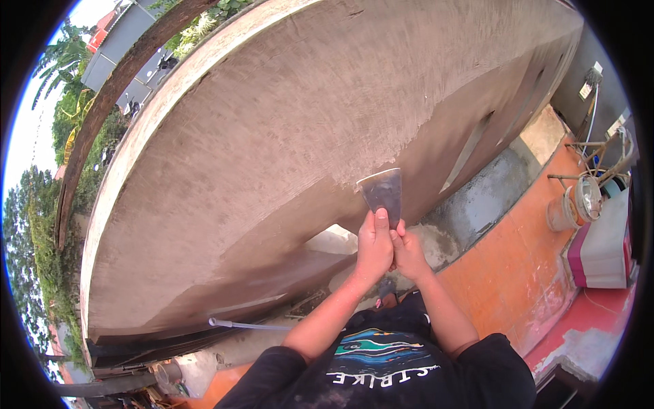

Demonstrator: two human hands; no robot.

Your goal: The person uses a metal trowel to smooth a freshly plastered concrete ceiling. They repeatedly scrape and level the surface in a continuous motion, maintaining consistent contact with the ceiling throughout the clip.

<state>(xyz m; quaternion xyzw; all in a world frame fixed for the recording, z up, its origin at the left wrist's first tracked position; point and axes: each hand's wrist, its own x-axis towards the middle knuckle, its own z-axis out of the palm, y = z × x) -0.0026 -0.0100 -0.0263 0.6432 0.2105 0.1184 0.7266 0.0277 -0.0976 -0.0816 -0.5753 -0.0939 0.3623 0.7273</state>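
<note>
Both of my hands grip a scraper [383, 192] with a wide, dark blade that flares toward its front edge. My left hand [374, 247] is closed round its handle, thumb lying along the top. Pressed against it, my right hand [409, 253] is closed on the same handle, which the fingers mostly hide. The blade's pale front edge lies at the face of a large brownish-grey wall [272, 129]; whether it touches cannot be told. Above the blade the wall looks lighter and streaked; below, darker and smoother, with a ragged border between.
At the right, a bucket [561, 213] and a white and magenta box [603, 249] stand by the orange floor [504, 286]. A pale pipe [248, 325] juts out at lower left. Beyond the wall's top edge runs a brown beam [102, 109], with greenery behind.
</note>
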